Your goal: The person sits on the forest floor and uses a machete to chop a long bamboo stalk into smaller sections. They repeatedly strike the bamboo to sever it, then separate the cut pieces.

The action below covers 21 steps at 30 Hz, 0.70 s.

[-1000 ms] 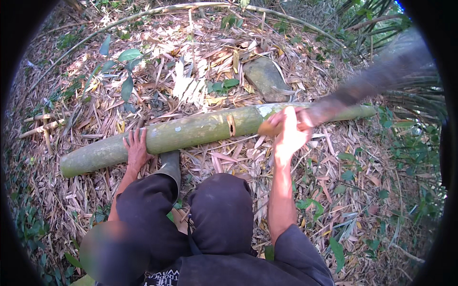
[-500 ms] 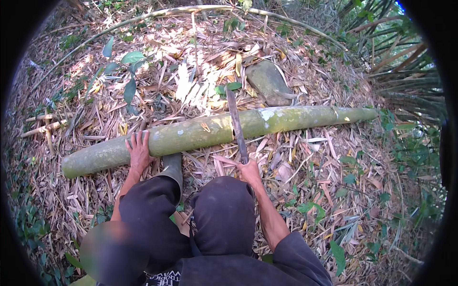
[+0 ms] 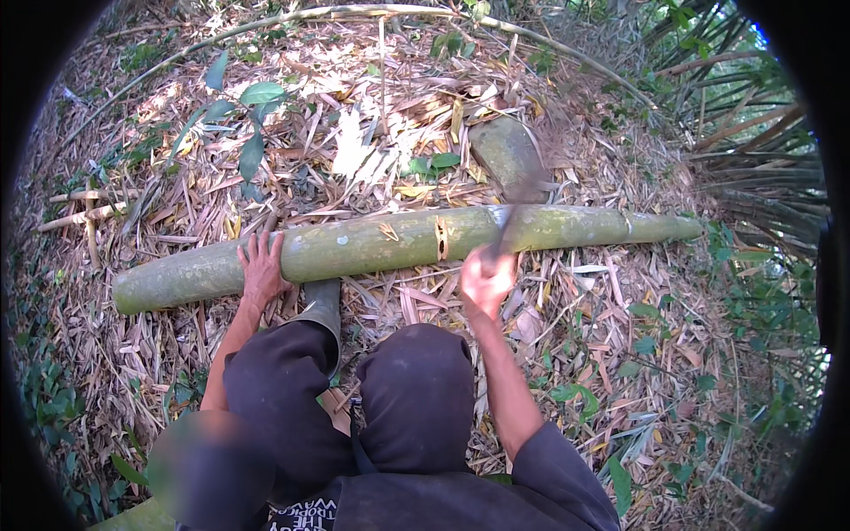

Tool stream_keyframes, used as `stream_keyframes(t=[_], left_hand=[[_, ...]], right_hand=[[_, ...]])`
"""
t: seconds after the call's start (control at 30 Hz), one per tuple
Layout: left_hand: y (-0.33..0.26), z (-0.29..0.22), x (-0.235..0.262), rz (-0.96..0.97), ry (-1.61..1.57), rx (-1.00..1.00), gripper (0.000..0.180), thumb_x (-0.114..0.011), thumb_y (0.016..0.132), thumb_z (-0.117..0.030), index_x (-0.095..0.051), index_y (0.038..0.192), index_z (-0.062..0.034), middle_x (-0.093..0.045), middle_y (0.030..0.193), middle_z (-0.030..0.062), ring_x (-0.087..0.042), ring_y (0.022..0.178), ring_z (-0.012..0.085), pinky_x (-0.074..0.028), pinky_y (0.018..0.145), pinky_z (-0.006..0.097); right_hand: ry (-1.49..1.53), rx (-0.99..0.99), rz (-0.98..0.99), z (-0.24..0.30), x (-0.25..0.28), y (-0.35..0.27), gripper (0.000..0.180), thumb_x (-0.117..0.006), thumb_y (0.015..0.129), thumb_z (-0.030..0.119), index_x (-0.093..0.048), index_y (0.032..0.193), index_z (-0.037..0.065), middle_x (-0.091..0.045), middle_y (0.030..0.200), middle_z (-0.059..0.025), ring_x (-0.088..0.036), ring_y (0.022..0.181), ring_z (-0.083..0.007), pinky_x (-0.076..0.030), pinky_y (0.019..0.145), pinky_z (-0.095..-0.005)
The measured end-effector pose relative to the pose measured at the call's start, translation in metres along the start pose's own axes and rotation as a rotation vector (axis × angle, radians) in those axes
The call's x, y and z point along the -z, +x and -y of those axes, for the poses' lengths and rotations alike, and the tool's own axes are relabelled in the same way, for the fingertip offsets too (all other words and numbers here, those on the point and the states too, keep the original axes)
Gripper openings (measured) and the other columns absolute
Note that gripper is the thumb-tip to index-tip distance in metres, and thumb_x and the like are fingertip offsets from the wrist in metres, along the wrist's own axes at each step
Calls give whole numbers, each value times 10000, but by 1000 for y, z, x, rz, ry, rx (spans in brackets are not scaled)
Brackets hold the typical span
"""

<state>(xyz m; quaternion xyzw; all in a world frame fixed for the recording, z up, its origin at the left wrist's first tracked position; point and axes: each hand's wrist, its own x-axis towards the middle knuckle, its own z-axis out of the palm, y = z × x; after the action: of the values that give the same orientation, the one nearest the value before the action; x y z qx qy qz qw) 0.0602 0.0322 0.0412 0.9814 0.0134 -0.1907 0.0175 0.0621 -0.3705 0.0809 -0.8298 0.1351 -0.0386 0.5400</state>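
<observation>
I see my right hand (image 3: 487, 281) clamped on the handle of a blade (image 3: 518, 205) that has lifted off the green bamboo pole (image 3: 372, 246) since half a second ago and now blurs mid-swing just beyond that hand. My left hand (image 3: 263, 270) stays flat on the pole, fingers spread, pinning it to the leaf litter (image 3: 620, 301); I judge another chop is coming near the pale notch (image 3: 441, 237) between my hands.

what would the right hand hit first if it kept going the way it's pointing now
Most likely the green bamboo trunk: the right hand grips a blurred blade aimed forward across it, just ahead. Depth is hard to judge, and the blade may already touch it.
</observation>
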Motion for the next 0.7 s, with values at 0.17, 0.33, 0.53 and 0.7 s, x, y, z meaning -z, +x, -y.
stream_keyframes(t=[0.17,0.33,0.53,0.7], left_hand=[[-3,5,-10,-123,12,-37,1117,-883,465,-270,-337,1435,-177,-335,1441,128,-279,1360,380,-184,1090,629],[-15,7,-7,-120,19,-41,1119,-888,484,-286,-323,1442,-165,-346,1436,139,-279,1362,373,-193,1097,610],[-20,2,-7,-144,33,-37,1121,-891,501,-307,-311,1446,-149,-326,1453,150,-267,1368,382,-201,1100,600],[-23,0,-22,-252,35,-57,1103,-879,524,-304,-302,1450,-144,-303,1469,160,-240,1379,398,-184,1107,599]], right_hand=[[-520,-324,359,-58,-6,-28,320,-611,811,136,-548,1044,-74,-634,716,-258,-634,600,-305,-484,560,-447],[-184,-390,227,45,0,-11,259,-603,818,133,-578,1011,-38,-603,612,-92,-573,513,-149,-453,482,-305],[407,462,-84,191,10,55,147,-572,880,2,-547,1024,0,-599,689,-38,-495,511,-97,-438,489,-263],[13,39,-9,5,5,-13,133,-571,867,135,-575,931,19,-573,665,-61,-533,515,-162,-449,497,-295]])
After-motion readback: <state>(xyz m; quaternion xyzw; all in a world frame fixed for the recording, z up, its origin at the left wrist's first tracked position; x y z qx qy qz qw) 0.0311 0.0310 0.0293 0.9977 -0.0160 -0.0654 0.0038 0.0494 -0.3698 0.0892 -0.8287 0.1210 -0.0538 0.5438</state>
